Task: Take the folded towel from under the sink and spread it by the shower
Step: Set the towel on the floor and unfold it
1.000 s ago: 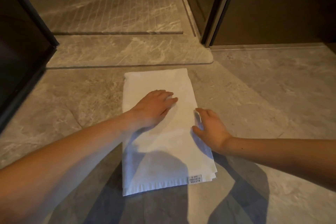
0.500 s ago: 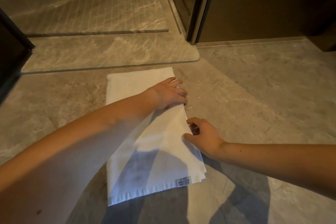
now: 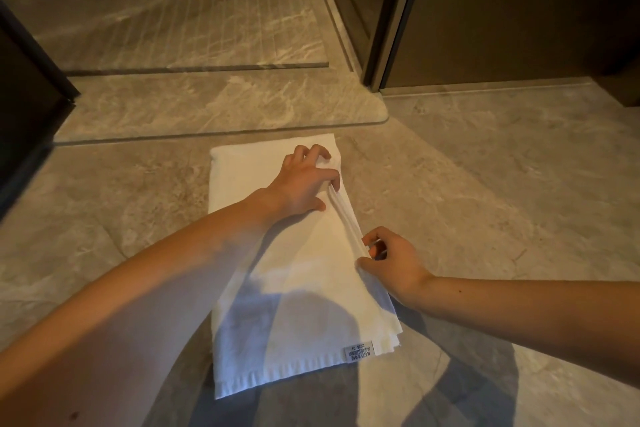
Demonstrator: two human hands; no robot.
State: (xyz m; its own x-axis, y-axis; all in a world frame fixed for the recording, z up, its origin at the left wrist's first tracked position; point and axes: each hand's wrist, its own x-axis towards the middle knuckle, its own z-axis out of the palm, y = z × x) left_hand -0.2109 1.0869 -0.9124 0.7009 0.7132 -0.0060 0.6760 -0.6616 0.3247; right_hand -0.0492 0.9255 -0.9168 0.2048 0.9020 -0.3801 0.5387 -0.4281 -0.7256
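Observation:
A white folded towel [image 3: 291,288] lies flat on the grey stone floor, just in front of the shower threshold [image 3: 221,107]. A small label sits at its near right corner. My left hand [image 3: 304,184] rests on the towel's far right part, fingers curled over the layered right edge. My right hand [image 3: 391,260] is at the middle of that same edge, thumb and fingers pinching the top layers. The edge layers are slightly lifted and fanned between the two hands.
The shower floor with fine grooves [image 3: 180,10] stretches beyond the threshold. A dark door frame [image 3: 391,17] stands at the upper right, with a brown wall panel [image 3: 519,10] beside it. A dark panel [image 3: 24,87] borders the left. My arms' shadows fall on the near floor.
My left hand slid from the towel's middle to its far right edge and curled over it. My right hand closed onto the edge layers, which now lift apart.

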